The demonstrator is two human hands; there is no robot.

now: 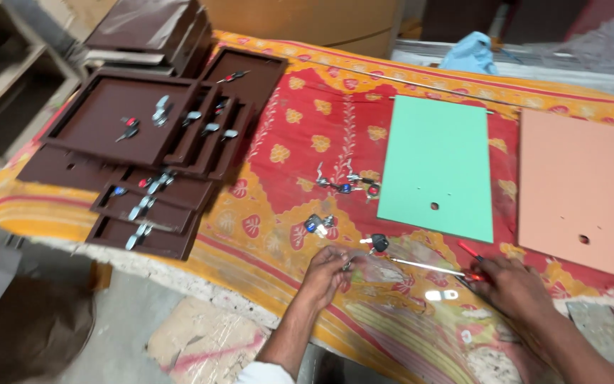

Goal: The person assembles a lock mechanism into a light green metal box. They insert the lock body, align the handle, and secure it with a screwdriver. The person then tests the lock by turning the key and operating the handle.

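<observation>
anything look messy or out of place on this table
Nothing is spilled or broken. The brown trays are piled unevenly, overlapping at angles, and small lock parts with keys lie scattered loose on the patterned cloth beside the green panel.

Both hands [421, 281] rest on a patterned cloth [307, 142] beside a green panel [438, 167].
</observation>
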